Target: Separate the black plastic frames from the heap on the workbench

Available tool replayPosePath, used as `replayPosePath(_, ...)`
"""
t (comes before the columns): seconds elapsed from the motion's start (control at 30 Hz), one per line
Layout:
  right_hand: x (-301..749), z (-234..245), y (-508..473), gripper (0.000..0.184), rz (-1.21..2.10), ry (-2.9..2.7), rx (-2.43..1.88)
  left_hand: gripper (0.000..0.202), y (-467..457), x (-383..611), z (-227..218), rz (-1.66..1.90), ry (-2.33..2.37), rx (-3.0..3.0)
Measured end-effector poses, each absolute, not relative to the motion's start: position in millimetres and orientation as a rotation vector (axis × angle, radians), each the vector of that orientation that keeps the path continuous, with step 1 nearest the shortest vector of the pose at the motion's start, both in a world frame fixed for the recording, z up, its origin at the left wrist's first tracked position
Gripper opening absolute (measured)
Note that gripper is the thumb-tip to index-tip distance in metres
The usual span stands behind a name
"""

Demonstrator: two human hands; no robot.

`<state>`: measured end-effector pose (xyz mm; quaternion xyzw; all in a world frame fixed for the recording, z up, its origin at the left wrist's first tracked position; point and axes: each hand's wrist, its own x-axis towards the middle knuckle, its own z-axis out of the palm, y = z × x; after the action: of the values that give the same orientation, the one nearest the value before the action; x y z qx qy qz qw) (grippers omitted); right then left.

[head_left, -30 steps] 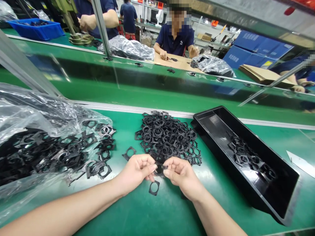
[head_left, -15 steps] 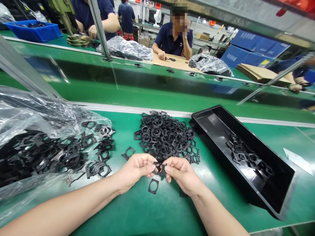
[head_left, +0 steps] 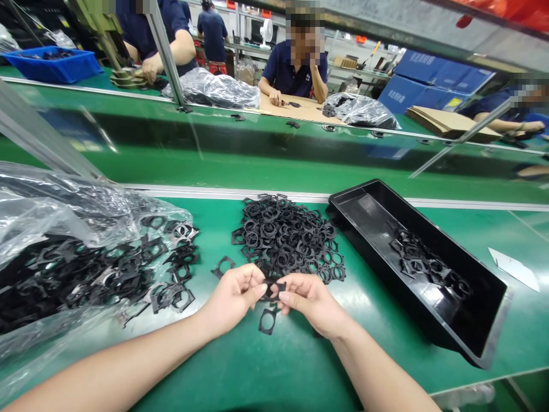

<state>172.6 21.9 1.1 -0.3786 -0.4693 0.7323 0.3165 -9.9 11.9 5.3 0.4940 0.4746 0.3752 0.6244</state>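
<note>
Between my two hands is a small black ring-shaped frame [head_left: 273,290], pinched at its left side by my left hand [head_left: 238,294] and at its right side by my right hand [head_left: 306,300]. Fingers cover parts of it. Just below lies a loose black ring frame [head_left: 267,321], flat on the green table. Beyond my hands rises a heap of black ring frames [head_left: 287,234]. Another single frame [head_left: 223,266] rests left of the heap. To the right, a black tray [head_left: 364,243] holds several black frames [head_left: 422,263] on its floor.
A clear plastic bag [head_left: 98,214] with many black frames spilling out covers the left. Beyond the metal rail [head_left: 231,191] runs a green belt [head_left: 257,163]. Several people work across it. A white sheet [head_left: 512,269] lies right of the tray, and a metal post [head_left: 47,134] slants at left.
The ring frame stays in both hands, its position shifting slightly between the fingers. The loose frame appears nearer my hands. The whole view has shifted a little.
</note>
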Motion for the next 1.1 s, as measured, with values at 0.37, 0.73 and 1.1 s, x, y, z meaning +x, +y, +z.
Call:
replayPosePath(0.37, 174.0, -2.2, 23.1, 0.028, 1.878, -1.141, -1.111, 0.032, 6.3, -5.8, 5.8, 0.811, 1.101, 1.056)
replayPosePath(0.73, 163.2, -1.2, 13.0, 0.021, 1.503, -1.429, -1.255, 0.044, 3.5, -1.9, 7.5, 0.739, 1.137, 0.982)
replayPosePath(1.1, 170.3, -0.1, 18.8, 0.022, 1.615, -1.414, -1.161, 0.044, 5.8, -3.2, 5.3, 0.783, 1.146, 0.962)
